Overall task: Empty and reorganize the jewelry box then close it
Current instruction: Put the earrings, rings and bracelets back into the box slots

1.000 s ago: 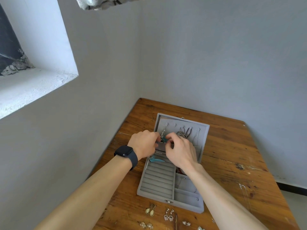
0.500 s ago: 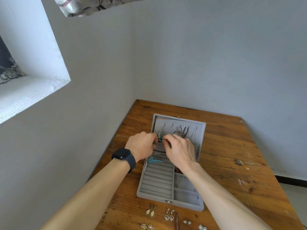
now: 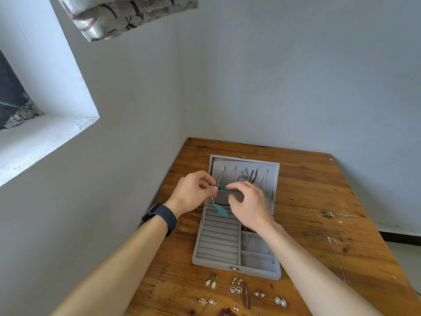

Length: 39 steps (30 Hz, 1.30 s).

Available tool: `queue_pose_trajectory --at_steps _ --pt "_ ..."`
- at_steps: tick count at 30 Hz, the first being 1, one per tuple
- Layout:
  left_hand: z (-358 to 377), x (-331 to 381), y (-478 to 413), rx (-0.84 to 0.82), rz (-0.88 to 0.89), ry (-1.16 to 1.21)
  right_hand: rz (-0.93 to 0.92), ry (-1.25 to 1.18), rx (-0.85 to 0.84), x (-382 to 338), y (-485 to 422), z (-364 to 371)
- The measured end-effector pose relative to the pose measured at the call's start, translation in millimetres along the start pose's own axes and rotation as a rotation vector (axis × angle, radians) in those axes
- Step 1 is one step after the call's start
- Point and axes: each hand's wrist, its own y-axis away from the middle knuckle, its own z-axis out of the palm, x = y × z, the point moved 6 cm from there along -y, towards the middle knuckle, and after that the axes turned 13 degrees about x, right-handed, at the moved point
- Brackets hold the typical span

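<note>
Lifted off the ring rolls where it lay half a second ago, the turquoise feather earring now dangles on its chain below the left hand, whose knuckles have pulled slightly back from the lid. The left fingers are curled tight, thumb and forefinger pinching the chain just above the feather. A second bit of turquoise shows between the two hands at the mouth of the grey pocket.

The right hand is bent over that pocket. Its fingers hook the top edge and the thumb presses the front face, so it grips the pocket itself.

Under both hands the jewelry box lies open flat on the wooden bench. Its lid spreads beyond the fingers, with necklaces hung on hooks just past the right fingertips. Nearer the wrists come the ring rolls, and beside them two small compartments.

Closer to the person than the box, well short of the fingers, earrings lie in pairs on the bench: pale drop earrings, crystal earrings and pearl studs. A thin chain lies far off to the right of the right hand. A dark watch sits on the left wrist.
</note>
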Motion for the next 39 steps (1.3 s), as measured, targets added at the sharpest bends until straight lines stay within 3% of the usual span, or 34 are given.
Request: queue_pose_trajectory --at_steps 4,6,18,25,33,39 --pt "-9.4 18.8 6.8 0.006 -0.086 0.221 0.256 -0.454 -0.141 -14.3 15.7 -13.1" --pt "-9.9 30.9 12.6 0.000 -0.112 0.283 0.292 -0.557 -0.203 -25.1 21.8 -18.4" --pt "-16.0 65.7 36.0 0.065 -0.202 0.370 0.244 -0.610 -0.070 -44.2 44.8 -55.1" --pt "-14.1 76.6 44.6 0.042 -0.109 0.323 0.391 -0.780 -0.148 -50.0 48.3 -65.2" --pt "-11.0 67.5 46.0 -0.007 -0.044 0.260 0.389 -0.731 -0.072 -41.9 52.4 -61.1" --pt "-4.6 52.4 40.3 -0.082 -0.037 0.256 0.471 -0.759 -0.118 -33.5 47.7 -40.6"
